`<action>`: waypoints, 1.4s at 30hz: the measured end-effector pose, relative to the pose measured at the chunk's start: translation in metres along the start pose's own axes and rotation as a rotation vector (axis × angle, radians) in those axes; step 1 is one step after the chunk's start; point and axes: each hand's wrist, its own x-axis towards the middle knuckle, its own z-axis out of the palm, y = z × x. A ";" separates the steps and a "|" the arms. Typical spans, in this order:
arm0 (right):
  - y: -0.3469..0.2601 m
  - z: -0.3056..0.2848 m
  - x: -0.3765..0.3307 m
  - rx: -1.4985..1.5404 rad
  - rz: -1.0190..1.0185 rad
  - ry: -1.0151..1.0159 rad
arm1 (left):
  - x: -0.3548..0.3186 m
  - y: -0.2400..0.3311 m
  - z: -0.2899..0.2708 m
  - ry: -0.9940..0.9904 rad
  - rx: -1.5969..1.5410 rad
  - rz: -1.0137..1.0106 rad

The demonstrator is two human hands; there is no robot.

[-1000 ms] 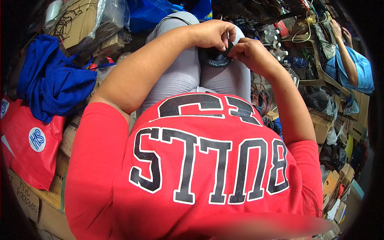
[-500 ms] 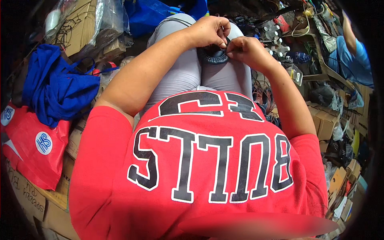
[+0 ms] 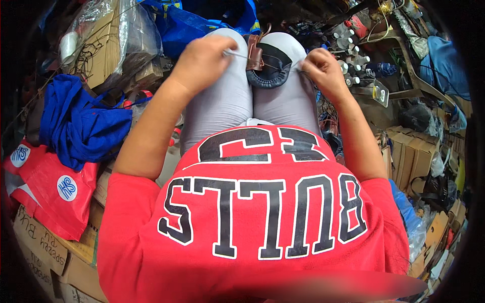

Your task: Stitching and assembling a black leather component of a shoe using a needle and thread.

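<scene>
A dark shoe (image 3: 270, 81) with a stitched, gathered edge and a brown leather strap piece (image 3: 255, 56) sits between my grey-trousered knees. My left hand (image 3: 204, 60) is closed to the left of it, slightly blurred, with a thin greyish strand or tool at its fingertips. A fine thread (image 3: 275, 65) stretches across the shoe between the two hands. To the right of the shoe my right hand (image 3: 323, 70) is pinched on the thread's other side. A small pale bit shows at its fingertips, too small to name. Neither hand touches the shoe.
Blue cloth (image 3: 83, 118) and a red plastic bag (image 3: 53, 192) lie at the left over cardboard. Ahead is a blue bag (image 3: 202, 25). Plastic bottles (image 3: 348, 53) stand beyond my right knee, near a chair frame (image 3: 419, 83). Cardboard boxes (image 3: 411, 156) are stacked at the right.
My hands have spread apart from close together over the shoe, left hand leftward and right hand rightward. The shoe and its brown strap are now uncovered. The person's arm at the far right is gone.
</scene>
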 end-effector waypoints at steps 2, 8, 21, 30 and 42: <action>0.003 0.008 0.010 0.220 0.026 0.235 | 0.009 -0.002 -0.002 0.141 -0.182 -0.102; -0.006 -0.006 0.013 0.217 -0.150 0.040 | 0.029 0.017 0.033 0.074 -1.518 -0.232; -0.004 0.012 0.023 0.874 0.217 0.402 | 0.028 0.024 0.032 -0.031 -1.937 -0.348; -0.024 0.008 0.001 1.973 0.533 -0.022 | 0.031 0.003 0.012 0.030 -1.853 -0.612; -0.006 0.005 -0.010 1.655 0.483 0.110 | 0.029 0.002 0.025 0.175 -1.891 -0.611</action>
